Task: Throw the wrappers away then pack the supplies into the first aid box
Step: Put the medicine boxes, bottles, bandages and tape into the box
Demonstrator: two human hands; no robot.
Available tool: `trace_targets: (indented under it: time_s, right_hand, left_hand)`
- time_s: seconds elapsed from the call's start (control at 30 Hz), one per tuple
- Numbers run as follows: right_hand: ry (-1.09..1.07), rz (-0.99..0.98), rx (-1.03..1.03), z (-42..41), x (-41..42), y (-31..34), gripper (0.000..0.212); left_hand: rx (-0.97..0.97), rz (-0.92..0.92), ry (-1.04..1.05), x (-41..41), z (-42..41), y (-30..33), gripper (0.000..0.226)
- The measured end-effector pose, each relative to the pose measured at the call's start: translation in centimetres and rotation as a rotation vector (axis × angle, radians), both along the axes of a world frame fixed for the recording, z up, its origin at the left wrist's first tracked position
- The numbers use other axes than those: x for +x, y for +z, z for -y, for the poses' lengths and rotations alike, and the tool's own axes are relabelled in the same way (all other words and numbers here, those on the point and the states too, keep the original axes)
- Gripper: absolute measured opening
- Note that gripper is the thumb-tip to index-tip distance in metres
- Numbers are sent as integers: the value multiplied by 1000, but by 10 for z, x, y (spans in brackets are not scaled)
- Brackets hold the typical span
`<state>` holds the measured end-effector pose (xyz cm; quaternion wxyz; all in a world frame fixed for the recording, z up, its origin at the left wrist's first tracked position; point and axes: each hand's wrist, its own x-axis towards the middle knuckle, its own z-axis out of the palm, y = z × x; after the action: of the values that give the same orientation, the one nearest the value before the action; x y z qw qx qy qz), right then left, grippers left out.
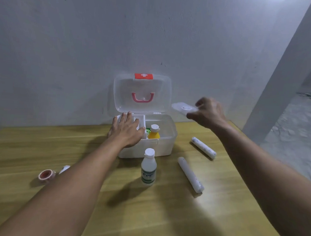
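The left hand (127,130) lies spread and flat on the left end of the box (160,148), fingers over the white tray (139,121) set in its top, steadying it. The right hand (208,112) hangs in the air to the right of the box, above the desk (165,206), pinching a flat clear packet (182,108) between thumb and fingers; the packet is blurred, so whether it is a wrapper or a supply cannot be told. The box stands open at the back of the desk against the wall, its clear lid (142,92) upright with a pink handle and a red latch. Inside it, right of the tray, an orange bottle (154,132) stands upright with something green behind it. Just in front of the box a white bottle (149,167) stands on the desk. To the right of the box lie two white rolls: one roll (203,147) near its right front corner, the other, longer roll (190,174) nearer the person. Well to the left of the box lies a tape ring (46,175), with a small white item (64,168) beside it, half hidden by the left arm. No loose wrappers show on the desk, so packing looks to be the step in hand, with most supplies still out. The next move probably calls for bringing the packet left over the open box and lowering it in flat, clear of the orange bottle, while the left hand holds the box still.
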<state>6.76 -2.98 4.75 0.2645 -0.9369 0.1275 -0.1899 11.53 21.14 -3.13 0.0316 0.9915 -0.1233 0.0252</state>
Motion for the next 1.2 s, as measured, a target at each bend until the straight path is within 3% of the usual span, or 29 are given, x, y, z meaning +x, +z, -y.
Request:
trace_targets:
  time_s: [0.07, 0.17, 0.47, 0.67, 0.77, 0.87, 1.1, 1.2]
  right_hand:
    - [146, -48, 46, -18, 4, 16, 58]
    - [287, -183, -120, -41, 10, 20, 65]
    - [500, -396, -317, -70, 48, -11, 70]
    - [554, -432, -170, -71, 58, -27, 69]
    - [535, -346, -14, -78, 62, -37, 47]
    - [473, -250, 12, -85, 64, -43, 25]
    - [472, -329, 227, -80, 58, -38, 26]
    - [419, -225, 155, -71, 48, -21, 19]
  left_hand:
    - [-2, -4, -3, -1, -1, 1, 62]
    - [-13, -4, -10, -2, -1, 2, 63]
    - [-43, 27, -17, -4, -1, 2, 61]
    - [-30, 15, -9, 1, -2, -2, 63]
    - [-33, 8, -7, 2, -2, -3, 62]
    - [-41, 10, -10, 2, -2, -3, 62]
    - [-43, 6, -12, 1, -2, -2, 65]
    - [-33, 16, -10, 1, -2, -3, 65]
